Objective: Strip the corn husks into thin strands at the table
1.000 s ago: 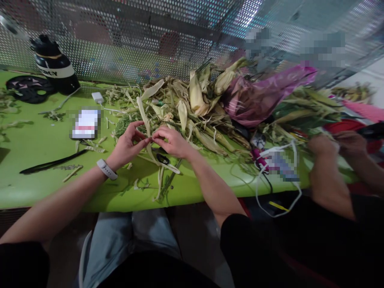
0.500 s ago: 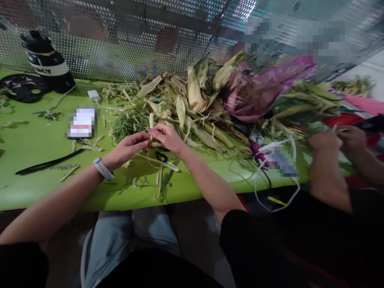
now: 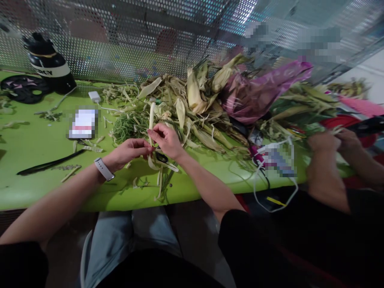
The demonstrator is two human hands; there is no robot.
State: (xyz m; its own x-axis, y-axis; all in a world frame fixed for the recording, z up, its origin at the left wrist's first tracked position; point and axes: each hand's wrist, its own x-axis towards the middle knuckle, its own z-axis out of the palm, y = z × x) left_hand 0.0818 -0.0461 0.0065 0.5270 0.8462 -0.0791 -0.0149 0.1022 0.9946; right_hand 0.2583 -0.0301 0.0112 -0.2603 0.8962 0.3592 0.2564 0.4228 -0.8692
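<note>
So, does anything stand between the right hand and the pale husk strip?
Nothing visible does: the right hand pinches the pale husk strip directly, and the left hand grasps it just below.

My dress, noted: black top; left sleeve [image 3: 24, 262] and right sleeve [image 3: 235, 232] both short, ending above the elbow. White wristband [image 3: 104, 169], slim, small dark marks along strap, left wrist. Faded light-blue jeans [image 3: 112, 240], visible below the tabletop's [image 3: 111, 200] near edge. Left hand [image 3: 132, 151], right hand [image 3: 166, 141]: bare.

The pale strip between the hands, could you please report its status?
Left hand pinching pale strip low, right hand higher. Top end unheld. Black object close by, near both hands.
</note>
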